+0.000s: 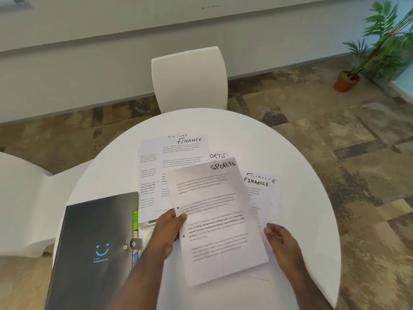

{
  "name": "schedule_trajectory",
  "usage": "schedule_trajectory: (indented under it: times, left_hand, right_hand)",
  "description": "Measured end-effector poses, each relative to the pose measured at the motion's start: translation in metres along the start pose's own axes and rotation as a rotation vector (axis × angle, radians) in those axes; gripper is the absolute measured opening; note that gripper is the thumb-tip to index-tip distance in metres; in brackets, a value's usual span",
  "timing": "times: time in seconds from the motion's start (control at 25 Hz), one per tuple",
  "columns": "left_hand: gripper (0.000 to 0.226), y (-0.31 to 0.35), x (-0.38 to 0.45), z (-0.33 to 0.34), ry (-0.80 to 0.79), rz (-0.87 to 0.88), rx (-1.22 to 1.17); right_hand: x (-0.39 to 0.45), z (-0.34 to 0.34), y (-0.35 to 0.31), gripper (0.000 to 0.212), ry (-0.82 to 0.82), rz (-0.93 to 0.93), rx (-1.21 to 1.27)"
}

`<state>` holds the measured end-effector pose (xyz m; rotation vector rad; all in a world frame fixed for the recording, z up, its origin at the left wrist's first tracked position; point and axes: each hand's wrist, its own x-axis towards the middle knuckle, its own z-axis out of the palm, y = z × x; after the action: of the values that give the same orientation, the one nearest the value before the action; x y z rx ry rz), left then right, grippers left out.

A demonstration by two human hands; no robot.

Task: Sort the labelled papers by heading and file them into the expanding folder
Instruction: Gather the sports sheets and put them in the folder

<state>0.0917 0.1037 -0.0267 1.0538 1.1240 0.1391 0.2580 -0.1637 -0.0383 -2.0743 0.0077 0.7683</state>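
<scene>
Two bare forearms come up from the bottom edge; no sleeve, watch, ring or glove shows on either; the left hand [166,231] and the right hand [282,242] are bare, with short nails.

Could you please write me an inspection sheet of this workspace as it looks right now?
Surface: round white table, bare around its edge.
Job's things: SPORTS sheet held over loose papers; FINANCE sheet behind it, FINANCE pile to the right; black expanding folder closed on the left, an HR tab showing.
Clutter: nothing seen.
Hands: left hand pinches the SPORTS sheet's left edge; right hand open beside its right edge, contact unclear.
Cables: nothing seen.
Surroundings: white chair behind the table, potted plant on patterned carpet.
</scene>
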Motion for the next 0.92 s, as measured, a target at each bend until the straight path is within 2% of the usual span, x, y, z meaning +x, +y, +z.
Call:
schedule_trajectory:
  times: [0.08,0.16,0.28,0.36,0.48,0.6,0.68,0.8,0.92]
  left_hand:
    - [0.019,-0.003,0.001,-0.021,0.075,0.0,0.016]
    - [0.018,-0.006,0.004,-0.038,0.13,-0.009,0.059]
    - [0.018,-0.009,0.004,-0.052,0.152,-0.011,0.08]
    - [0.019,-0.011,0.004,-0.06,0.181,-0.014,0.075]
    - [0.018,-0.014,0.002,-0.068,0.22,-0.012,0.068]
    - [0.018,-0.014,-0.001,-0.075,0.236,-0.006,0.053]
    - [0.019,-0.014,-0.002,-0.079,0.241,-0.01,0.042]
    - [0.02,-0.013,-0.004,-0.086,0.26,-0.01,-0.003]
    - [0.016,-0.011,-0.007,-0.09,0.289,0.009,-0.014]
  right_hand:
    - [0.005,0.009,-0.009,0.063,0.138,-0.036,-0.41]
    - [0.005,0.022,-0.017,0.095,0.158,0.017,-0.732]
    - [0.002,0.039,-0.019,0.109,0.157,0.03,-0.95]
    - [0.003,0.041,-0.022,0.111,0.181,0.038,-0.882]
    - [0.012,0.033,-0.023,0.11,0.197,0.082,-0.636]
    - [0.021,0.024,-0.019,0.098,0.21,0.109,-0.316]
    - [0.023,0.019,-0.016,0.085,0.213,0.107,-0.191]
    - [0.024,0.005,-0.008,0.066,0.191,0.128,-0.134]
    - [0.022,-0.014,0.006,0.059,0.102,0.178,-0.196]
